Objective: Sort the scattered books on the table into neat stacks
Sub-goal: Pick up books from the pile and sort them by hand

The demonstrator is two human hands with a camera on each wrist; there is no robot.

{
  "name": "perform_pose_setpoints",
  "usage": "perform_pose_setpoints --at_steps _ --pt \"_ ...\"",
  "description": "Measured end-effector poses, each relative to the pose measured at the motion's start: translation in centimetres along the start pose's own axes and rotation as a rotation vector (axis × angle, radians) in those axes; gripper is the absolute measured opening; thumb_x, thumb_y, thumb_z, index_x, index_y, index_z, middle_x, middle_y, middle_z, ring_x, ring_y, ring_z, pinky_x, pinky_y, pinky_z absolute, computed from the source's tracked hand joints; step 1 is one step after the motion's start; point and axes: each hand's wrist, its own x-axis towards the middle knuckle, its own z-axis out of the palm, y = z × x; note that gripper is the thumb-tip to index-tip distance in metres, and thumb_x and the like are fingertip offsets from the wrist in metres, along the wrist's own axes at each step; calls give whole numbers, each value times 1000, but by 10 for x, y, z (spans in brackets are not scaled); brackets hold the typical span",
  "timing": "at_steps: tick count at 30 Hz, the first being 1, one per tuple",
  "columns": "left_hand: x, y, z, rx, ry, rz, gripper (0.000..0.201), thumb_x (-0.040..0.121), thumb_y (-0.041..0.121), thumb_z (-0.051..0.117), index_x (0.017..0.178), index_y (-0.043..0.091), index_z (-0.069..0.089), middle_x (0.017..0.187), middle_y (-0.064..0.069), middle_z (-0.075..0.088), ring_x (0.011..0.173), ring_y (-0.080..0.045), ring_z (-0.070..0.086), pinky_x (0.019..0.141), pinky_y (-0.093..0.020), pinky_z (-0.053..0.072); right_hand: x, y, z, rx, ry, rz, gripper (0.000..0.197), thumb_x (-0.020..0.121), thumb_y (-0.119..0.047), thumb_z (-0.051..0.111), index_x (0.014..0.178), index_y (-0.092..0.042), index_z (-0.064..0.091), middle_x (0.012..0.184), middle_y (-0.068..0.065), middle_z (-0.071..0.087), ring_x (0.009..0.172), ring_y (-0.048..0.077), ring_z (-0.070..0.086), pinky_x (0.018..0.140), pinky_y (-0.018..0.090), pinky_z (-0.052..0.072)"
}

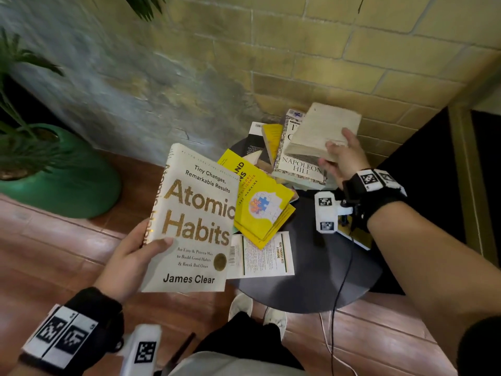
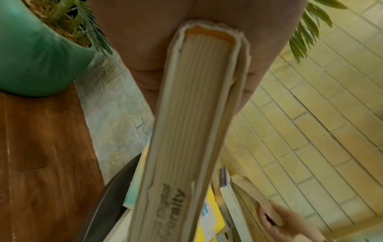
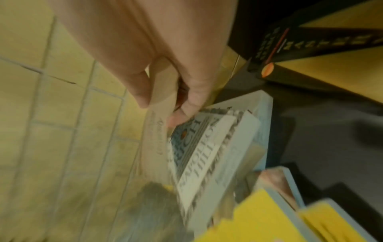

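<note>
Cream pages face up on the worn paperback [image 1: 324,130] that the right hand [image 1: 342,156] pinches by its lower edge, thumb on top and fingers beneath, tilted above the grey-bordered book [image 1: 299,161] at about one o'clock on the round black table [image 1: 320,272]. Held by so little, the paperback could droop, fan open or slip onto the loose pile. The left hand [image 1: 130,256] clasps the big white hardback [image 1: 193,221] near its spine, thumb across the cover, out at nine o'clock, mostly over the wooden floor [image 1: 54,248]; a one-sided hold on a heavy book may let it swing or fall clear of the table. Two yellow books [image 1: 260,204] lie askew at the centre, overlapping a white book [image 1: 261,253] at six o'clock. Any nudge could slide these off. With both hands full, nothing is free to steady them.
</note>
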Motion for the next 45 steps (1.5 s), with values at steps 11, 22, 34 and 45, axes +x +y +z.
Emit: perform_pose_setpoints --at_steps 11,22,34,45 --pt "-1 7 -32 -21 189 40 32 94 7 53 122 19 63 110 -3 72 100 -29 67 82 -42 52 -83 80 60 -496 -591 -96 61 91 -5 60 142 -30 39 140 -2 38 104 23 59 79 41 59" --pt "0 8 -14 -15 72 57 32 94 3 52 120 17 64 113 -6 73 103 -29 67 86 -42 52 -66 86 42 -1754 -453 -444 79 87 -73 29 151 -39 -2 103 7 57 102 27 58 64 31 42" --pt "0 10 8 -57 -62 68 32 92 2 53 110 26 65 101 1 77 88 -19 72 74 -35 52 -68 78 -19 -1172 37 -381 39 93 -47 49 123 -23 51 95 7 63 89 26 61 65 30 40" --pt "11 -11 104 40 -372 66 38 81 1 70 115 17 63 103 13 76 96 -2 69 74 -9 49 -30 128 -148 -1012 468 238 109 72 -62 68 152 -18 10 154 19 22 139 41 26 112 50 24"
